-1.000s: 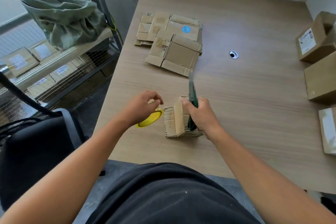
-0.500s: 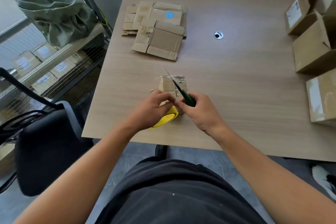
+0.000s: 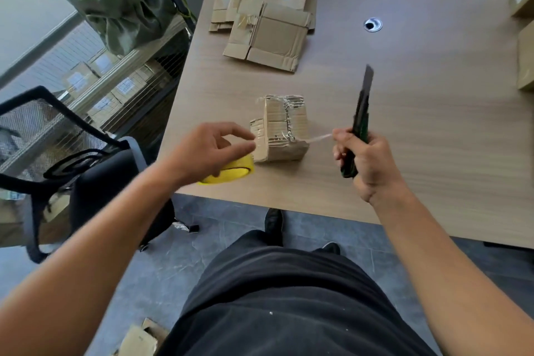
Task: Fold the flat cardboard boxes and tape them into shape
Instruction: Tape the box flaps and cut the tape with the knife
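Ctr frame: R hand (image 3: 364, 162) fist-grips knife (image 3: 361, 118), blade up clear of work, tape strand (image 3: 316, 139) taut to half-taped box (image 3: 281, 127); L hand (image 3: 213, 147) over yellow roll (image 3: 231, 172), steadying box edge, pinch unclear; flats (image 3: 268, 17) upper ctr, likely queued.

- One small taped box (image 3: 281, 130)
- One yellow tape roll (image 3: 231, 173)
- One knife (image 3: 361, 115)
- Two hands: left hand (image 3: 208, 149), right hand (image 3: 365, 159)
- One pile of flat boxes (image 3: 271, 35)
- One chair (image 3: 101, 182)

The left hand (image 3: 213, 150) partly hides a yellow tape roll (image 3: 234, 173). At three o'clock, brown cardboard boxes (image 3: 524, 58) are cropped; the green knife (image 3: 359, 124) is blurred.
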`<state>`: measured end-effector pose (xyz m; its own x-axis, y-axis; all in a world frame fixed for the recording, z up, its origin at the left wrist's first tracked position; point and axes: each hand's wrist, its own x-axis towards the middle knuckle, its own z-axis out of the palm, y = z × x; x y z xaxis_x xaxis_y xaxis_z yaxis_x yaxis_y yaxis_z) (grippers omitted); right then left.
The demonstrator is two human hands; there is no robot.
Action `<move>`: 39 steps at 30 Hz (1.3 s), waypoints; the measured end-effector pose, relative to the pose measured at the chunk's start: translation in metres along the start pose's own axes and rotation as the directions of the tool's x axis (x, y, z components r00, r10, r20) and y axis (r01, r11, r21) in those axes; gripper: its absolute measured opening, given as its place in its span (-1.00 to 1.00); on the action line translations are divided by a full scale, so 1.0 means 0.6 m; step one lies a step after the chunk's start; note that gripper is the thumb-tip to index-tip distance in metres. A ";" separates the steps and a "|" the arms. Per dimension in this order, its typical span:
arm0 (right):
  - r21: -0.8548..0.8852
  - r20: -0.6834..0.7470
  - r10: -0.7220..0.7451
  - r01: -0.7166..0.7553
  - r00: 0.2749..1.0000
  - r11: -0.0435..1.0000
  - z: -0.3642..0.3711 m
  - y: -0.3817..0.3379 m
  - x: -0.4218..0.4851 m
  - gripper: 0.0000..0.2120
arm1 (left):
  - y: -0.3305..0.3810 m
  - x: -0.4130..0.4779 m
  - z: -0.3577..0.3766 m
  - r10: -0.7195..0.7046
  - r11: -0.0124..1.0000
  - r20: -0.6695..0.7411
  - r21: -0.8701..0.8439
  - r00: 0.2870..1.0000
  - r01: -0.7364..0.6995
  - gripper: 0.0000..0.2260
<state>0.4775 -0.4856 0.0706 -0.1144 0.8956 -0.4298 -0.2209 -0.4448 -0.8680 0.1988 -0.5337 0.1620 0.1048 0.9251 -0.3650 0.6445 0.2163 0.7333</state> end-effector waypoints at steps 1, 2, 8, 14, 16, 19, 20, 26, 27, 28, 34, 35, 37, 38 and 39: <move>-0.033 -0.010 -0.008 0.008 1.000 0.999 -0.001 0.003 0.011 -0.81 | -0.002 0.014 -0.016 -0.016 0.989 0.039 0.147 0.999 0.010 -0.82; -0.073 -0.016 -0.011 0.010 1.000 0.997 0.000 0.007 0.023 -0.82 | -0.005 0.031 -0.027 -0.024 0.960 0.087 0.279 0.996 -0.001 -0.84; -0.236 -0.206 0.105 -0.153 0.973 0.960 0.015 0.057 0.107 -0.90 | -0.057 0.170 -0.009 -0.017 0.875 0.191 0.478 0.981 -0.078 -0.88; -0.265 -0.274 0.265 -0.338 0.924 0.903 0.028 0.120 0.138 -0.79 | -0.133 0.252 0.036 -0.044 0.895 0.269 0.439 0.962 -0.082 -0.98; -0.224 -0.280 0.316 -0.381 0.907 0.897 0.035 0.128 0.140 -0.73 | -0.142 0.264 0.045 -0.026 0.921 0.301 0.377 0.953 -0.094 -0.98; -0.171 -0.287 0.377 -0.434 0.881 0.884 0.043 0.130 0.138 -0.68 | -0.154 0.267 0.050 -0.023 0.988 0.343 0.149 0.939 -0.031 -0.82; -0.180 -0.282 0.381 -0.439 0.880 0.880 0.043 0.129 0.138 -0.68 | -0.159 0.267 0.052 -0.009 0.995 0.346 0.094 0.938 -0.026 -0.81; -0.703 -0.324 0.045 -0.272 0.945 0.657 0.034 0.070 0.109 -0.68 | -0.194 0.246 0.072 0.033 0.999 0.209 0.006 0.977 -0.035 -0.91; -0.752 -0.272 -0.049 -0.181 0.961 0.634 0.040 0.056 0.098 -0.71 | -0.198 0.244 0.076 0.026 1.000 0.184 0.004 0.983 -0.027 -0.91; -0.804 -0.174 -0.130 -0.064 0.976 0.591 0.058 0.040 0.084 -0.74 | -0.199 0.242 0.079 0.016 1.000 0.165 0.004 0.986 -0.017 -0.90; -0.962 0.182 0.101 0.156 0.978 0.222 0.179 0.070 0.048 -0.49 | -0.198 0.231 0.088 -0.017 1.000 0.107 0.026 0.994 0.015 -0.87; -0.976 0.155 0.122 0.133 0.980 0.174 0.185 0.077 0.048 -0.46 | -0.201 0.225 0.084 -0.019 1.000 0.109 0.008 0.994 0.018 -0.87; -0.986 0.134 0.132 0.119 0.982 0.121 0.190 0.090 0.048 -0.42 | -0.213 0.210 0.071 -0.004 0.997 0.172 -0.077 0.985 0.017 -0.86; -0.985 0.131 0.149 0.113 0.980 0.127 0.193 0.095 0.047 -0.41 | -0.222 0.201 0.065 0.005 0.994 0.212 -0.108 0.977 0.019 -0.80; -0.985 0.128 0.171 0.105 0.977 0.134 0.197 0.099 0.046 -0.40 | -0.231 0.192 0.060 0.001 0.993 0.237 -0.118 0.971 0.028 -0.73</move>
<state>0.3467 -0.4875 0.0366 -0.2733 0.7985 -0.5364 0.9127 0.0392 -0.4067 0.1487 -0.4681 -0.0021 0.2819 0.8248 -0.4902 0.5531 0.2778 0.7854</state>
